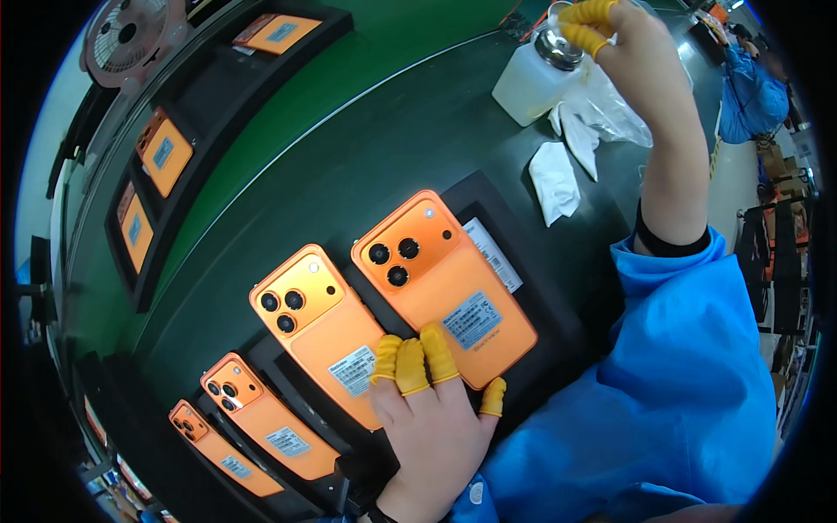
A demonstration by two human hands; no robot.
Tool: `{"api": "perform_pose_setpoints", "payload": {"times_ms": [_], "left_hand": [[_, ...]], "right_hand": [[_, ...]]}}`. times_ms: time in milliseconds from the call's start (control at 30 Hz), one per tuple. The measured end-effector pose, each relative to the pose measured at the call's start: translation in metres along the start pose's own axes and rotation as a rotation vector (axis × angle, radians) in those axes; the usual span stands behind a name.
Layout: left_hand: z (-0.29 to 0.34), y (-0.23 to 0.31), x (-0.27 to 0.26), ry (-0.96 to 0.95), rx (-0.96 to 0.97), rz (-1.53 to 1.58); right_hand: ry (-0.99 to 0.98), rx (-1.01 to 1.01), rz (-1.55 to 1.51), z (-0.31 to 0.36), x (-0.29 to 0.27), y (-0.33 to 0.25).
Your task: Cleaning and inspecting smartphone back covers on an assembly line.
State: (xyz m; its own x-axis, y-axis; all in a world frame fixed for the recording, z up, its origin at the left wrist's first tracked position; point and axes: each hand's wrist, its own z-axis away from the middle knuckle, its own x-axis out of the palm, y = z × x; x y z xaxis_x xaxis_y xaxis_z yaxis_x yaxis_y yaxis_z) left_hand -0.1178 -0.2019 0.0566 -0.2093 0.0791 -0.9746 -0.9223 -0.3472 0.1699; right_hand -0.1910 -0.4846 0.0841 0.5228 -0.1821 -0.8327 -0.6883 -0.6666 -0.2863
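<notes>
Fingers stretched out, my left hand point(432, 427) lies palm down over the lower part of an orange phone point(327, 309). Its yellow finger cots reach the edge of a larger-looking orange phone point(449, 292) on the right, and the thumb is by that phone's lower edge. Both phones lie back up, showing three lenses and a grey label. At the upper right my right hand point(628, 48), also in yellow finger cots, has its fingers curled together above the metal top point(559, 49) of a white dispenser bottle point(527, 83). Whatever is between those fingertips is hard to see.
Two more orange phones point(270, 418) lie in the black tray point(558, 296) to the left. A second black tray point(205, 148) holds three phones. White wipes point(554, 181) and a clear plastic bag point(619, 113) are beside the bottle. A fan point(131, 35) stands far left; a blue-clothed person point(750, 96) is far right.
</notes>
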Motion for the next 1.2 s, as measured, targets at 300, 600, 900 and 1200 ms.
{"api": "perform_pose_setpoints", "payload": {"times_ms": [300,600,900,1200], "left_hand": [[-0.002,0.0,0.001,-0.037,-0.032,-0.016],[-0.011,0.008,-0.002,-0.077,-0.047,0.024],[-0.033,0.021,-0.013,-0.109,-0.114,0.017],[0.002,0.002,-0.004,-0.073,-0.042,0.02]], "right_hand": [[-0.229,-0.666,-0.538,0.041,0.059,-0.062],[-0.338,-0.71,-0.573,0.059,0.077,-0.069],[-0.568,-0.839,-0.321,0.018,0.063,-0.043],[-0.54,-0.868,-0.369,0.051,0.045,-0.064]]}}
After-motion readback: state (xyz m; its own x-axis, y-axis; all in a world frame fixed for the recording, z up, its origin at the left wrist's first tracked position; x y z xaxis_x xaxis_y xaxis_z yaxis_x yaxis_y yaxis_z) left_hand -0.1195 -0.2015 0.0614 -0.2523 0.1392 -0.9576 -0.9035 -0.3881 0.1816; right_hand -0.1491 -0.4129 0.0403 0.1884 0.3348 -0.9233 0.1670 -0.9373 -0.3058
